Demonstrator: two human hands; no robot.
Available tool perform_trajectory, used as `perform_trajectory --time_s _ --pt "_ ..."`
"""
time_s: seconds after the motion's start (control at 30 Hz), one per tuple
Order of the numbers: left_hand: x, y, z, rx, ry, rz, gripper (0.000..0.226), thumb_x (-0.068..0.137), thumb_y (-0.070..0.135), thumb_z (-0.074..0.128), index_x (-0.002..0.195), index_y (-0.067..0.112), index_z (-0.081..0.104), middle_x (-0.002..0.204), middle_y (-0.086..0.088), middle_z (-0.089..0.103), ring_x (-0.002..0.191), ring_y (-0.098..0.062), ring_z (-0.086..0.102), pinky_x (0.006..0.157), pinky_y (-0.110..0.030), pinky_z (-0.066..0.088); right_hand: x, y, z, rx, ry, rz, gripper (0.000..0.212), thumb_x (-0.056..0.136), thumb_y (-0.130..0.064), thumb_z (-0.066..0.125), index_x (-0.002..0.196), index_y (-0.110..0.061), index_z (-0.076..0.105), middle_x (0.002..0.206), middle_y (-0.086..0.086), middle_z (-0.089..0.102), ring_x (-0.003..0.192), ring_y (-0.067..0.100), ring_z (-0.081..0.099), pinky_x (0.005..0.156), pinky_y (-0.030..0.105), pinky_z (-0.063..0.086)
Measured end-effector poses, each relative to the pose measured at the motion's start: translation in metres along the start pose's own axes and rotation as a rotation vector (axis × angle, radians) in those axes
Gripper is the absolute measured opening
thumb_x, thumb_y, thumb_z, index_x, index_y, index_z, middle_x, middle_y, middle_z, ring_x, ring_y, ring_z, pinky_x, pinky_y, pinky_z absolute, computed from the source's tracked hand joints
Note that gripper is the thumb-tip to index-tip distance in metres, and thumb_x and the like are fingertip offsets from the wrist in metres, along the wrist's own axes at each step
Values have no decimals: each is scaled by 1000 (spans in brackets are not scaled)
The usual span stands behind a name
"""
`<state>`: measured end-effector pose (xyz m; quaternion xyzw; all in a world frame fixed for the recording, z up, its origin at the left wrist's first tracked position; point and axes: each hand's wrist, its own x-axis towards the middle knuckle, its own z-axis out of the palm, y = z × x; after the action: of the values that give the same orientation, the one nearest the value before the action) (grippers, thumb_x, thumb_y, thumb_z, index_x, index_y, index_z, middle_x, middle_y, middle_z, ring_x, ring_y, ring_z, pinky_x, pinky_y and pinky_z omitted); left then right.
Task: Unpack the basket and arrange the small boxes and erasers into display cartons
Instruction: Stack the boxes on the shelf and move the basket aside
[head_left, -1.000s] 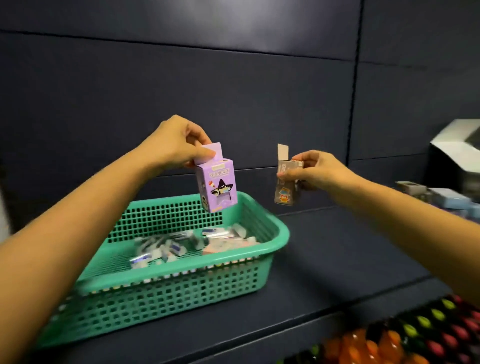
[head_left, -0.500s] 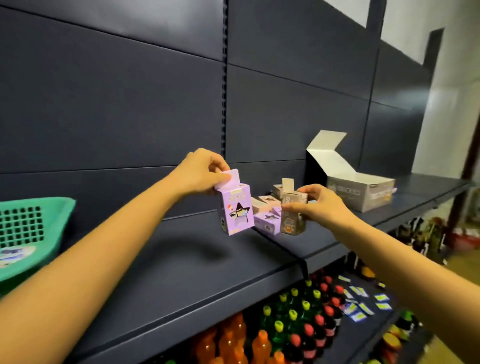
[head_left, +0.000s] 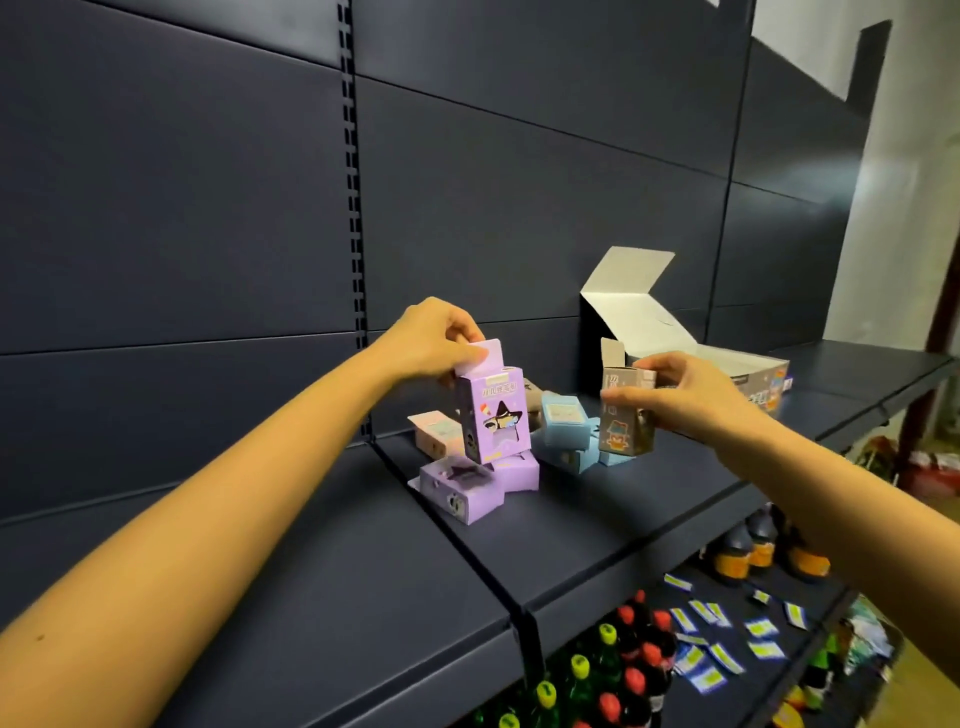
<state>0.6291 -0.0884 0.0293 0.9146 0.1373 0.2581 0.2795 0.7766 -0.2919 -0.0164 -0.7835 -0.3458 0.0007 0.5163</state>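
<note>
Purple card box (head_left: 493, 415) pinched by its raised flap in left hand (head_left: 431, 338), brown box (head_left: 623, 421) clasped in right hand (head_left: 696, 395), both just above loose pastel boxes (head_left: 563, 428) heaped on matte dark shelf (head_left: 597, 525), near open white-lined carton (head_left: 639, 312).

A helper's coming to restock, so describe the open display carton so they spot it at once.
Follow the dark shelf rightward. Just beyond the right hand stands the display carton. Unlike the small coloured boxes heaped to its left, it is bigger, white inside, its lid flipped up.
</note>
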Motion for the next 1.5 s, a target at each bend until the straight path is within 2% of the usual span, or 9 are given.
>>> perform_trajectory --time_s 0.1,0.27,0.5,0.7,0.83,0.9,1.0,1.17,1.5 --pt "19 -10 8 -24 17 -41 5 87 8 59 88 8 64 77 -10 67 70 -24 61 48 -16 50 23 7 -1 23 -51 -11 47 75 -34 74 111 -15 52 100 4 62 87 16 61 69 24 52" --pt "43 -23 19 -59 56 -117 6 87 6 58 84 8 64 81 -16 69 69 -24 59 45 -14 48 58 22 3 47 -101 -26 46 70 -34 77 107 -17 54 101 7 64 96 24 64 86 42 56" --pt "63 -38 33 -76 13 -302 7 89 8 59 86 7 65 79 -11 69 66 -16 59 45 -12 47 120 34 18 53 -205 -105 55 59 -47 80 101 -17 61 97 7 69 90 23 68 78 43 58" --pt "60 -66 63 -20 -84 -493 12 87 5 58 87 6 70 74 -4 67 60 -9 56 47 -14 43 178 29 44 -137 -207 -171 54 69 -54 72 102 -14 57 104 7 67 97 23 63 85 39 52" --pt "58 -73 70 34 -78 -500 13 85 7 62 81 14 72 92 -6 73 79 -12 62 62 -15 49 212 27 69 -306 -251 -208 51 74 -59 65 92 -11 59 106 10 66 100 27 60 77 37 47" --pt "58 -69 67 117 -14 -487 11 85 12 63 81 18 72 90 0 73 82 -8 63 77 -20 51 224 23 83 -360 -275 -228 56 75 -61 62 94 -9 64 107 12 66 99 28 60 69 32 40" --pt "55 -62 60 248 113 -472 10 87 17 61 86 16 71 89 3 70 78 -4 60 72 -16 48 232 21 101 -464 -321 -248 62 78 -61 60 107 -6 61 116 14 61 106 31 57 70 31 39" --pt "31 -54 35 538 289 -554 15 87 26 60 94 18 70 98 0 71 96 -20 64 87 -34 50 224 9 109 -826 -339 -395 70 83 -69 44 124 -12 56 129 9 54 121 29 49 87 34 40" --pt "-84 -31 -40 1026 613 -808 39 92 34 50 126 13 55 126 -13 58 120 -33 49 92 -43 43 138 -85 146 -531 -495 -974 42 92 -39 48 128 -18 50 129 6 55 114 30 53 81 35 41"
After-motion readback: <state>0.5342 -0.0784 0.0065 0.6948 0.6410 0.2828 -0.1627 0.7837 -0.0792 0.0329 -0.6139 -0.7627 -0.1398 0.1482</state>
